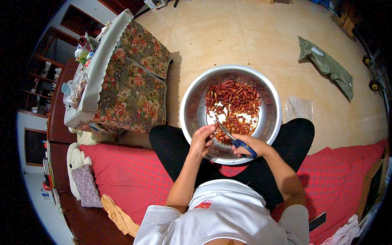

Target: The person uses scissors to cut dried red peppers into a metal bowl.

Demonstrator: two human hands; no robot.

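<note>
A wide stainless-steel basin (269, 92) stands between my knees. Whole dried red chillies (234, 96) are heaped on its far side, and cut chilli pieces (237, 124) lie on the near side. Over the near part of the basin, my left hand (202, 138) pinches a dried chilli (217, 125) between thumb and fingertips. My right hand (249, 145) grips the blue handles of a pair of scissors (226, 131). The scissor blades point up and left, their tips at the chilli; whether they touch it is too small to tell.
To the left stands a table with a floral cloth (137, 82), a plastic bag (76, 90) on top. A clear plastic bag (298, 108) and a green package (327, 65) lie on the tiled floor. The seat has a red checked cover (128, 174), with a plush toy (73, 165) and a phone-like dark object (318, 221).
</note>
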